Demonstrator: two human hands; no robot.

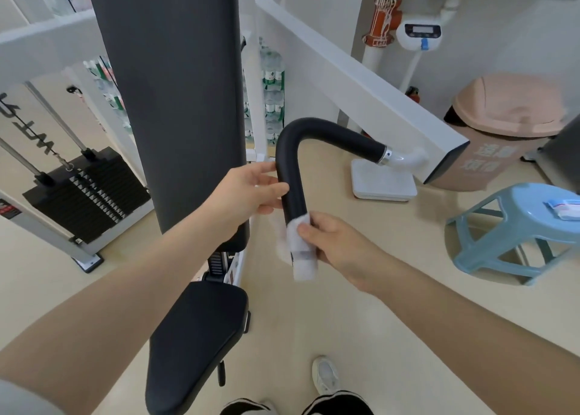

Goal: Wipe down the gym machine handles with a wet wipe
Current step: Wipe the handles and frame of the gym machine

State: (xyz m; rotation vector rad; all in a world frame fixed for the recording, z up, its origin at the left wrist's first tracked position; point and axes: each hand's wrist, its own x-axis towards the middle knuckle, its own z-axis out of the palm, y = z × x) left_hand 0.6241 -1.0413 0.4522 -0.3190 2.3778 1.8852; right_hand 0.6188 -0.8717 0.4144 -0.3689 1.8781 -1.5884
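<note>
Head view: the black padded handle (290, 176) bends like a hook from the white machine arm (361, 78) at two o'clock, its free end hanging down at picture centre. The wet wipe (300, 251) is wrapped round that lower end and trails below it, reaching past the tip. The right hand (337, 245) comes in from four o'clock and pinches the wipe against the handle, thumb on the near face, the other fingers curled behind the bar; how far they close round it cannot be told, as the bar hides them. The left hand (248, 191) reaches in from eight o'clock and holds the handle higher up, just under the bend, fingers fairly narrow with the thumb and fingertips touching the bar's left side; a pale scrap, perhaps wipe, shows blurred among them. The upright back pad (175, 100) stands at eleven o'clock, the seat pad (194, 342) at seven. A blue stool (514, 223) stands at three o'clock, a pink bin (502, 125) beyond it.
</note>
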